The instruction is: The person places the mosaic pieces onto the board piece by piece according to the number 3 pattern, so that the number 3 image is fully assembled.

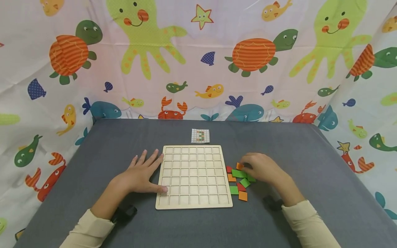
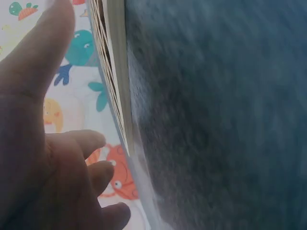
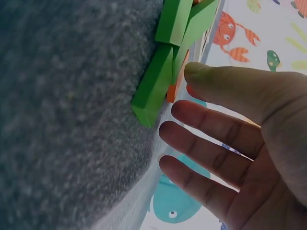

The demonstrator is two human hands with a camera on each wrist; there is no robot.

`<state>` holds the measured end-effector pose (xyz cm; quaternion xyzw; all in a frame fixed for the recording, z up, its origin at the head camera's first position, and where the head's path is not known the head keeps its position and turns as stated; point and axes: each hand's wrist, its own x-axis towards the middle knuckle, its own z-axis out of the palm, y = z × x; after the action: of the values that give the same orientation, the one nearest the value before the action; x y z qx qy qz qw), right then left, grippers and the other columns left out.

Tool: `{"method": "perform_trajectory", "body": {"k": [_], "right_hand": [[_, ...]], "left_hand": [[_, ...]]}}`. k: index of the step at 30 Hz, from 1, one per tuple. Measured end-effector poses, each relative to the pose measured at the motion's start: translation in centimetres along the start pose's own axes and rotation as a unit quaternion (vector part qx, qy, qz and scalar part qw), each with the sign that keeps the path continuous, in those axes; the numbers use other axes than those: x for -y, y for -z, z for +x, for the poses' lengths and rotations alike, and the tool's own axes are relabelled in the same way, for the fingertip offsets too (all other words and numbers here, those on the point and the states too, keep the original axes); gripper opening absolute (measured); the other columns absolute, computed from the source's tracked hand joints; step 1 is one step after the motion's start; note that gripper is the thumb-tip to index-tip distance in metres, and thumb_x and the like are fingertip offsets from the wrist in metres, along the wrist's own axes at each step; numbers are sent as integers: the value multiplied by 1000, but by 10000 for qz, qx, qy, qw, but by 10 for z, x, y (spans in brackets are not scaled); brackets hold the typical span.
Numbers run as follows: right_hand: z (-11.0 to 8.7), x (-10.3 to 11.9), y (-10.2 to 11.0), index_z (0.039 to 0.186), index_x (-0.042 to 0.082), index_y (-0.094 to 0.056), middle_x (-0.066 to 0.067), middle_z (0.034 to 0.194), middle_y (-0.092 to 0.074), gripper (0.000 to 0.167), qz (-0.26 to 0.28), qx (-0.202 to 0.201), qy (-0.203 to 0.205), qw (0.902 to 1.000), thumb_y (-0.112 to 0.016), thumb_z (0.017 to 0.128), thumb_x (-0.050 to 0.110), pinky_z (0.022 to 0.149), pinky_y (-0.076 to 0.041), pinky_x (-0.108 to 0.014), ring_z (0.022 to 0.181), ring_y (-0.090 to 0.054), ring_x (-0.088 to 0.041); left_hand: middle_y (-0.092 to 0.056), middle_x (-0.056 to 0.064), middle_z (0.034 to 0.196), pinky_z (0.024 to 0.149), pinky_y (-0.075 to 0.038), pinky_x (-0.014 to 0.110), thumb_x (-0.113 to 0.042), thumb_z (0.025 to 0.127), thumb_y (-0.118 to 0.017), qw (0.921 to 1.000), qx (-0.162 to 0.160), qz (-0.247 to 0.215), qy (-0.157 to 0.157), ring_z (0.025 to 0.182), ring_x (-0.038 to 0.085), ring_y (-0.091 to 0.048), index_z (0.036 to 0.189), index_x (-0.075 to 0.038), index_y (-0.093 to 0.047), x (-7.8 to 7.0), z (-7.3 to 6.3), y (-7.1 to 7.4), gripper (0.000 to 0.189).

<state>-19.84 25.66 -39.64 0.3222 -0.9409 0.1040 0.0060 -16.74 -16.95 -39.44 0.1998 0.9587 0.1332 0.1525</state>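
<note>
A square wooden grid board (image 1: 193, 171) lies on the table with its cells bare. My left hand (image 1: 139, 177) is spread at its left edge, thumb over the lower left corner and fingertips at the upper left side. To the right of the board lie several flat tiles: green ones (image 1: 238, 173), orange ones (image 1: 243, 196) and red ones (image 1: 241, 187). My right hand (image 1: 262, 167) reaches down over them, fingertips at an orange tile (image 1: 239, 166); I cannot tell whether they pinch it. In the right wrist view the thumb overlaps an orange tile (image 3: 176, 86) beyond the green tiles (image 3: 156, 88).
A small pattern card (image 1: 200, 136) with a coloured grid design lies behind the board. The grey table (image 1: 139, 220) ends at a curtain (image 1: 192, 69) printed with sea animals, which also stands along both sides.
</note>
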Motion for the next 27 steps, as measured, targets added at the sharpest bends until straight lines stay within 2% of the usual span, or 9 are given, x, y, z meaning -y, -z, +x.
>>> {"method": "perform_trajectory", "body": {"k": [6,9,17,21,27], "right_hand": [[7,1,-3,88,14,-75,6,84,-65,7,6,29,5,10000,-79,86,9,68,-53,-36,75,-60,-13],[9,2,-3,87,15,-75,8,83,-64,7,22,41,-34,10000,-79,86,9,67,-53,-36,75,-61,-14],[14,5,-3,85,14,-73,8,79,-62,10,-58,19,71,10000,-78,86,7,67,-53,-35,70,-56,-10],[17,6,-3,84,13,-69,9,75,-57,11,-126,44,89,9999,-77,85,5,64,-49,-32,66,-51,-10],[17,6,-5,87,13,-68,9,76,-57,11,-72,77,65,9999,-77,84,6,63,-48,-31,66,-50,-9]], "left_hand": [[-6,16,167,112,0,69,-76,62,-79,9985,528,-148,-35,148,49,4,162,-13,-18,-2,2,-2,133],[-6,15,167,113,-1,69,-76,60,-80,9977,664,-158,-44,148,49,3,162,-13,-18,-3,2,-3,135],[-4,11,167,114,-2,67,-79,55,-80,9974,707,-140,26,150,45,4,163,-17,-18,1,6,-9,139],[-6,15,167,113,-3,69,-73,60,-83,9970,735,-239,8,149,48,2,162,-13,-19,-5,3,-3,135],[-6,14,167,113,-4,68,-71,61,-83,9968,754,-267,16,149,47,1,162,-14,-18,-7,2,-3,134]]}}
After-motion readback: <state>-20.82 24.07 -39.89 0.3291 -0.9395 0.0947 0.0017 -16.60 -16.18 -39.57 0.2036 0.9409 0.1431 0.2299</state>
